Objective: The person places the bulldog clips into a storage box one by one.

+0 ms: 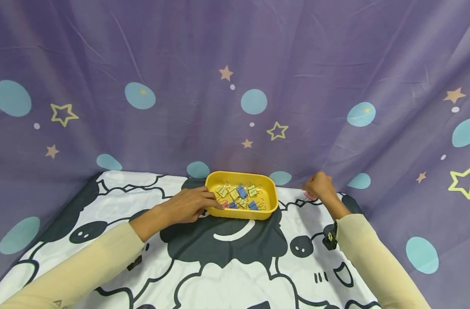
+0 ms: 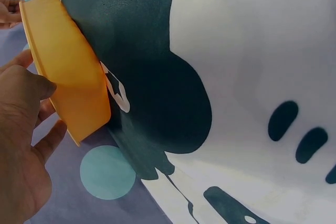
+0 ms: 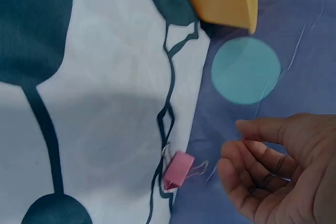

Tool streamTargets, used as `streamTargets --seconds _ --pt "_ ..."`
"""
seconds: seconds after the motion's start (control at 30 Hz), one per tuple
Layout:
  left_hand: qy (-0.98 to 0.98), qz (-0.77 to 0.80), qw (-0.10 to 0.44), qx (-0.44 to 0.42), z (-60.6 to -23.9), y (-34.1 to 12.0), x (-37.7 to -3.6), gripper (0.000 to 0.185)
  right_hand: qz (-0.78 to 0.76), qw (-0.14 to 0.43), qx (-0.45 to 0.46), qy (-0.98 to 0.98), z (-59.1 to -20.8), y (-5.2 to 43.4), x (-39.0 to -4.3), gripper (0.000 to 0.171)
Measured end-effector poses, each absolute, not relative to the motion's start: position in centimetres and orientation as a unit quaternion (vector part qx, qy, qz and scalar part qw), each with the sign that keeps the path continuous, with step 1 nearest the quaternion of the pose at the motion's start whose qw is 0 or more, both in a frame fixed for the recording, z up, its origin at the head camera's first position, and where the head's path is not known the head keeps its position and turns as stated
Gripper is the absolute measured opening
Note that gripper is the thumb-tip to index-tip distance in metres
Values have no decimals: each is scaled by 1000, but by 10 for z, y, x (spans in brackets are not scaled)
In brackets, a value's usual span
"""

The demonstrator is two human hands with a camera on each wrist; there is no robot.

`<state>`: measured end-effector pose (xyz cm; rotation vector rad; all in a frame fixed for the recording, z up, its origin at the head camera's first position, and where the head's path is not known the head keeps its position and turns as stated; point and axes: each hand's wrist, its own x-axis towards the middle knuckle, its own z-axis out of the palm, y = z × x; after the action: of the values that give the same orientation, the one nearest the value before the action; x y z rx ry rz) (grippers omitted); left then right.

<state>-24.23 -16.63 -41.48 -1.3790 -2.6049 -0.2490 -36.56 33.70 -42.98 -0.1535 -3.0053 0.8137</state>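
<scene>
We see a pink binder clip [image 3: 178, 170] lying on the printed cloth [image 3: 105, 103], right of the yellow tray [image 1: 240, 212]; light, stiff, springy (best pinched across its body). Our right hand [image 3: 286, 174] hovers beside it, fingers loose, holding nothing. Our left hand [image 1: 188, 206] touches the tray's wall, fingers relaxed.

Pink binder clip [image 3: 179, 169] is mostly hidden behind right hand [image 1: 319, 185] in head view. Clips in yellow tray [image 1: 272, 194] are too small to be counted. Left hand [image 2: 21, 145] is cut off by wrist-view edge.
</scene>
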Motion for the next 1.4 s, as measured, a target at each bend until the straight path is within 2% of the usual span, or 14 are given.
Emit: streamTargets --seconds 0.23,0.37,0.7,0.87,1.17,1.3,1.4 --pt "-877 -78 97 -464 -412 -165 -245 59 251 33 -75 -964 -441 355 -373 34" --pt "-880 -79 89 -459 -411 -166 -244 61 292 14 -85 -953 -447 361 -372 35" --pt "-882 -81 85 -457 -413 -166 -243 60 371 -17 -125 -920 -413 334 -330 33" --pt "-880 -84 85 -459 -414 -165 -242 61 388 -21 -136 -911 -414 331 -324 36" --pt "-879 -83 91 -461 -412 -164 -242 62 457 -39 -147 -876 -414 330 -325 23" --pt "-878 -86 91 -462 -412 -165 -242 62 433 -30 -159 -887 -413 329 -327 15" --pt "-878 -86 89 -462 -412 -165 -242 61 396 -6 -154 -905 -412 330 -327 16"
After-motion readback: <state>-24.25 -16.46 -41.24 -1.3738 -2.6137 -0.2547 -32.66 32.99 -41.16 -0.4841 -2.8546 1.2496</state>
